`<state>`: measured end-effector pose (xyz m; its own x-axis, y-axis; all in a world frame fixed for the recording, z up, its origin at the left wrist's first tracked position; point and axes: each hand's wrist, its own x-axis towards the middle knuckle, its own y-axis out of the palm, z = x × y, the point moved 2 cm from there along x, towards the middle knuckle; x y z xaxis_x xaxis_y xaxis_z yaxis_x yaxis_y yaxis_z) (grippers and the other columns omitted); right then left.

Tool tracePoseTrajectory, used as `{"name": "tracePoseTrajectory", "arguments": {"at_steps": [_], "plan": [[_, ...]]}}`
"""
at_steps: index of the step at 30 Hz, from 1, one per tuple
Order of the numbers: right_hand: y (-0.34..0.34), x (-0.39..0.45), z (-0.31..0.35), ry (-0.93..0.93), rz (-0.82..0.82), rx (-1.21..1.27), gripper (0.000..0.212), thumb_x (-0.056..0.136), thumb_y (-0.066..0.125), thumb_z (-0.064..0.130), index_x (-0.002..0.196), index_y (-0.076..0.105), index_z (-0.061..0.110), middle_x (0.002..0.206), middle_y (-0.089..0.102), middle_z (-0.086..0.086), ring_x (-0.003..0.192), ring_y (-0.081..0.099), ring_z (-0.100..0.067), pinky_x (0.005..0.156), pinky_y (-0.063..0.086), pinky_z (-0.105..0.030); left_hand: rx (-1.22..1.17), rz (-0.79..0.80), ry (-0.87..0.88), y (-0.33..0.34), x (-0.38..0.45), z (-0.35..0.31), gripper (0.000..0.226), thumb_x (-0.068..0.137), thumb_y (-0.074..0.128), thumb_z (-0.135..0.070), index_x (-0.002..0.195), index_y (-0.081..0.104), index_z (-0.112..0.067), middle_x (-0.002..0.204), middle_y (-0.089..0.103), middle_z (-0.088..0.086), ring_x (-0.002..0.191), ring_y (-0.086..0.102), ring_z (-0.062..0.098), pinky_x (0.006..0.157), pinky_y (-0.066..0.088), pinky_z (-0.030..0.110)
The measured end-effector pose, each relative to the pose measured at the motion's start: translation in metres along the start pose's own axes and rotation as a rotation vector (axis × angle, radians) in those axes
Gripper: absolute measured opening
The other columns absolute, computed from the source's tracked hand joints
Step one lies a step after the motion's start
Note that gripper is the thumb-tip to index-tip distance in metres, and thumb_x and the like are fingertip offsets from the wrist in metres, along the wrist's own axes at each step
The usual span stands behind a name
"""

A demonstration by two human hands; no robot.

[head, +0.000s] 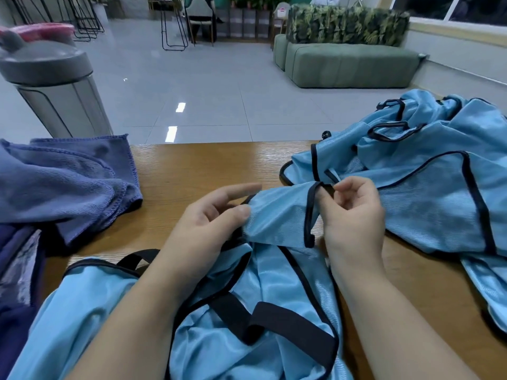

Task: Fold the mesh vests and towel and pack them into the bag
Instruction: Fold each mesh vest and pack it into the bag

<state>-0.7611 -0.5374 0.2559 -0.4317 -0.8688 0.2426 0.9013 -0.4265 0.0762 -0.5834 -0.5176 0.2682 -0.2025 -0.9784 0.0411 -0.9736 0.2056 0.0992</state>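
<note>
Nearest me on the table (192, 165) lay a light blue mesh vest (274, 283), thin, limp and slippery, best taken by its dark trim; my left hand (208, 218) pinched one strap and my right hand (354, 212) pinched the binding. Farther off, more vests (439, 165) were heaped right and the soft towel (63, 182) left; I judged the dark shape cut off at the left edge to be the bag (16, 270).

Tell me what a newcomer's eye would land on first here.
First, the two hands at centre: the left hand and the right hand each pinch a light blue vest spread toward the near table edge. Next, the heap of vests at right, then the towel crumpled at left beside a grey bottle.
</note>
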Motion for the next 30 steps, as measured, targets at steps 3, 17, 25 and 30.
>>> {"name": "tracePoseTrajectory", "arguments": {"at_steps": [3,17,25,30], "plan": [[0.000,-0.001,0.001,-0.015,0.018,0.056,0.007,0.092,0.060,0.020,0.086,0.059,0.023,0.069,0.063,0.004,0.060,0.057,-0.007,0.055,0.045,-0.023,-0.022,-0.042,0.001,0.001,0.001,0.001,0.031,0.093,0.049,-0.009,0.098,0.074,-0.026,0.092,0.074,0.004,0.080,0.070,0.014,0.065,0.055,0.021],[0.009,-0.006,-0.004,-0.118,0.327,-0.115,0.025,0.088,0.065,0.019,0.100,0.063,0.042,0.105,0.067,0.012,0.095,0.061,-0.002,0.084,0.046,-0.020,0.092,-0.189,0.137,-0.008,0.007,0.007,0.022,0.075,0.068,-0.019,0.094,0.073,-0.029,0.077,0.069,-0.009,0.067,0.062,0.012,0.062,0.051,0.020],[0.012,-0.007,-0.005,-0.137,0.393,-0.224,0.036,0.083,0.072,0.018,0.099,0.059,0.047,0.103,0.063,0.011,0.093,0.059,-0.003,0.083,0.048,-0.022,0.314,-0.315,0.282,-0.009,0.006,0.005,0.032,0.074,0.064,-0.033,0.106,0.066,-0.035,0.061,0.060,-0.017,0.051,0.038,0.003,0.048,0.035,0.011],[0.011,-0.007,-0.005,-0.194,0.367,-0.238,0.027,0.083,0.071,0.017,0.095,0.063,0.040,0.083,0.055,0.011,0.073,0.051,-0.005,0.072,0.044,-0.020,0.531,-0.368,0.351,-0.010,0.007,0.006,0.036,0.085,0.066,-0.010,0.118,0.062,-0.024,0.056,0.053,-0.032,0.045,0.038,0.000,0.047,0.030,0.005]]}}
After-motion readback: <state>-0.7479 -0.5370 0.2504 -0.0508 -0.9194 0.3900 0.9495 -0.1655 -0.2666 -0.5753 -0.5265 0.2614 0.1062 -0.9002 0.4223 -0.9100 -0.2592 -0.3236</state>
